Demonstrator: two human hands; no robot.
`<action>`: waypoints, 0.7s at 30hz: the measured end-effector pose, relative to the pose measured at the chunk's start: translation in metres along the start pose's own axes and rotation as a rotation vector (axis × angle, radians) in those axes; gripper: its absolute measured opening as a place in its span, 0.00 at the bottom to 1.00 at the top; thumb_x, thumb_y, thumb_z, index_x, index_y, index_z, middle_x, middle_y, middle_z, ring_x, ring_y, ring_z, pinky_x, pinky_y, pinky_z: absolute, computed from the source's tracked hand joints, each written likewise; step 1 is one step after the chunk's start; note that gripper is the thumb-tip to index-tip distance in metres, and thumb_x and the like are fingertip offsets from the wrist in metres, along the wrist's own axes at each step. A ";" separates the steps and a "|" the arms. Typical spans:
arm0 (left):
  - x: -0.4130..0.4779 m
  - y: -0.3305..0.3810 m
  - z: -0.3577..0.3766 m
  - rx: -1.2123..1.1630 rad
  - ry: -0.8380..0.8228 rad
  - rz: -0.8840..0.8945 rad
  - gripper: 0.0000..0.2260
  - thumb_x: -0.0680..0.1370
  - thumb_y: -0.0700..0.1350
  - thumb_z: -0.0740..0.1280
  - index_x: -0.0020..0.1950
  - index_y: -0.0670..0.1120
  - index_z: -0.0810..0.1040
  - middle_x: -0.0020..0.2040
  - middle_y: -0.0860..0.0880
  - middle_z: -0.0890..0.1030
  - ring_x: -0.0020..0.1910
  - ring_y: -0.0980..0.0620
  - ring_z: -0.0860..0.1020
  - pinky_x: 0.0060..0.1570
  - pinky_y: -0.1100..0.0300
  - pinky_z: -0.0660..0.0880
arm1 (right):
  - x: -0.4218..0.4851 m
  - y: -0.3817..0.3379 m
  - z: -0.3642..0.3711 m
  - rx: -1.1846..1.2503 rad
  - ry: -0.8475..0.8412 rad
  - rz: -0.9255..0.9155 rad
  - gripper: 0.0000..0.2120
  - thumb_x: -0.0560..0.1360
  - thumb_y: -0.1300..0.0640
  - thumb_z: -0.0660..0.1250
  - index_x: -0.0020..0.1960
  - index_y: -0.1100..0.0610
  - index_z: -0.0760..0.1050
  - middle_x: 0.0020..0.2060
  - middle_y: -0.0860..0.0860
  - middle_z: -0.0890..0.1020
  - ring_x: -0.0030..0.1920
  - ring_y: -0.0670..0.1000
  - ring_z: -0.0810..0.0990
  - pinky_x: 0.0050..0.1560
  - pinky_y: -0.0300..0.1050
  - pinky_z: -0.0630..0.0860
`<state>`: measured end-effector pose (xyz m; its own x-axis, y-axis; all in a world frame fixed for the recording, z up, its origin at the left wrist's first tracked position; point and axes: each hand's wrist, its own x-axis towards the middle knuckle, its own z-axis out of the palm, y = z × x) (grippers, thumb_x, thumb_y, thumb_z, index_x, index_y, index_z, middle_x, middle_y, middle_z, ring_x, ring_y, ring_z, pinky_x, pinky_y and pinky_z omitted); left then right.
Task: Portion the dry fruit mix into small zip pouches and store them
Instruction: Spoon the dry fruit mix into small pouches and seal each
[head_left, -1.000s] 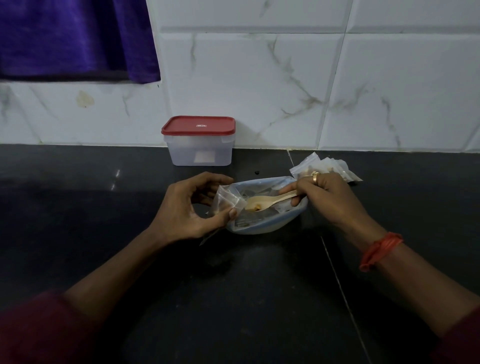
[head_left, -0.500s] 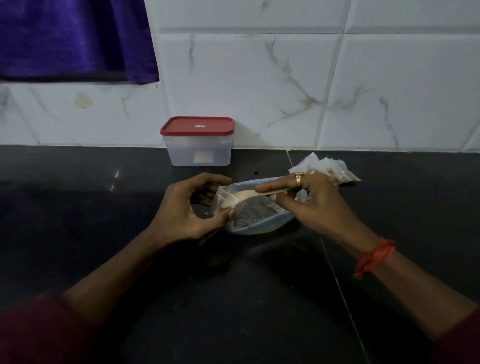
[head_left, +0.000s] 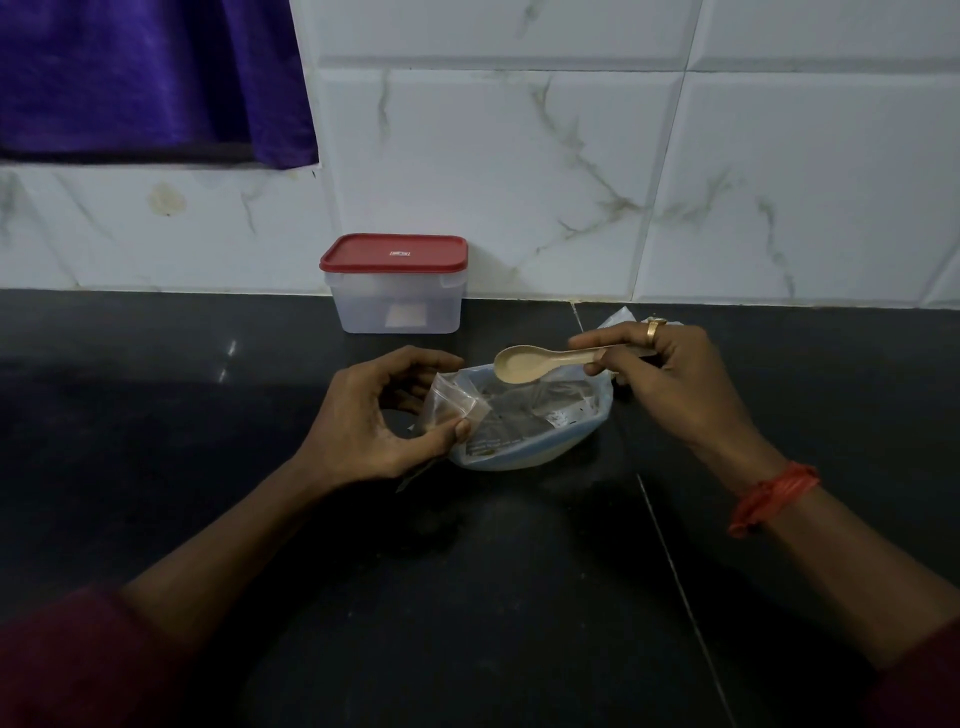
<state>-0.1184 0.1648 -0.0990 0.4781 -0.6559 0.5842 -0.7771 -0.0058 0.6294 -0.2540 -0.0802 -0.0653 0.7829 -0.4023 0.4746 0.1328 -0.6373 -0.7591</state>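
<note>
On the black counter lies a large clear bag of dry fruit mix (head_left: 535, 426), its mouth open. My left hand (head_left: 374, 415) pinches a small clear zip pouch (head_left: 449, 408) at the bag's left edge, mouth facing right. My right hand (head_left: 670, 374) grips the handle of a beige spoon (head_left: 524, 364). The spoon is level above the bag, its bowl facing up and looking empty. A few spare pouches (head_left: 618, 318) peek out behind my right hand, mostly hidden.
A clear plastic box with a red lid (head_left: 395, 283) stands shut against the tiled wall, behind my left hand. A purple cloth (head_left: 150, 78) hangs at the top left. The dark counter (head_left: 467, 597) stretches toward me.
The spoon tipped into the small pouch, then my right hand lifted it up and to the right; its bowl now looks empty. My left hand kept its hold on the pouch.
</note>
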 end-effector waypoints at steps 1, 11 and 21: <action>0.000 0.000 0.000 -0.001 0.001 0.000 0.26 0.70 0.55 0.76 0.65 0.46 0.79 0.57 0.54 0.83 0.55 0.57 0.82 0.50 0.66 0.80 | 0.000 0.001 -0.002 -0.069 0.039 -0.014 0.11 0.77 0.60 0.67 0.49 0.47 0.86 0.36 0.44 0.86 0.44 0.43 0.84 0.51 0.41 0.80; 0.000 0.001 0.000 -0.003 -0.004 -0.003 0.26 0.70 0.54 0.77 0.65 0.47 0.79 0.58 0.55 0.83 0.56 0.56 0.82 0.51 0.65 0.80 | 0.000 0.006 -0.014 -0.903 0.099 -0.484 0.12 0.76 0.50 0.62 0.43 0.46 0.84 0.37 0.44 0.82 0.39 0.47 0.79 0.61 0.53 0.59; -0.001 0.001 0.003 0.012 0.003 0.000 0.24 0.70 0.46 0.79 0.64 0.45 0.79 0.57 0.53 0.83 0.55 0.55 0.82 0.51 0.61 0.81 | 0.004 0.012 -0.002 -0.931 0.132 -0.418 0.18 0.77 0.51 0.55 0.39 0.51 0.82 0.33 0.47 0.80 0.34 0.50 0.77 0.59 0.53 0.61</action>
<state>-0.1205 0.1630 -0.1005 0.4793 -0.6533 0.5860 -0.7820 -0.0147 0.6231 -0.2508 -0.0908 -0.0720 0.7019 -0.0649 0.7093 -0.1890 -0.9771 0.0976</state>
